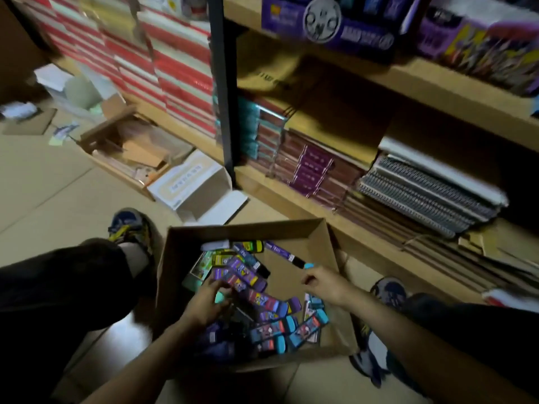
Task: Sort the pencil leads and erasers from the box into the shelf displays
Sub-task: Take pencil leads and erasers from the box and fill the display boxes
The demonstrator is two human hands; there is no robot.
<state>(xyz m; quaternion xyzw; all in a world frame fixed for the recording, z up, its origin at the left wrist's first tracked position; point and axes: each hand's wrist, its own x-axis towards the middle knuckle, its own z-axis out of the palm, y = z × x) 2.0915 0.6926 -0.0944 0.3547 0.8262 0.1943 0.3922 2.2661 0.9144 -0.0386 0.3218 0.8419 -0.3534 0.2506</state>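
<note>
Now both hands are down in the box, which sits open on the floor between the person's knees, just in front of the lowest shelf. The left hand is low over the left side of the heap of packs; its fingers are curled and its thumb is drawn in, and they close round a small teal piece that shows between them. The right hand is over the bare right part of the box floor, wrist raised, fingers bent tight. It pinches the blue end of a long purple pack, which slants up and away toward the far wall of the box; blur hides just how the fingertips lie on it. The packs, purple, blue and green, lie jumbled and overlapping along the left and near sides of the box, some flat and some tilted. On the shelf above it stand stacks of wrapped books and spiral notebooks, and one board higher are purple displays. A white carton lies open on the floor beyond the box.
</note>
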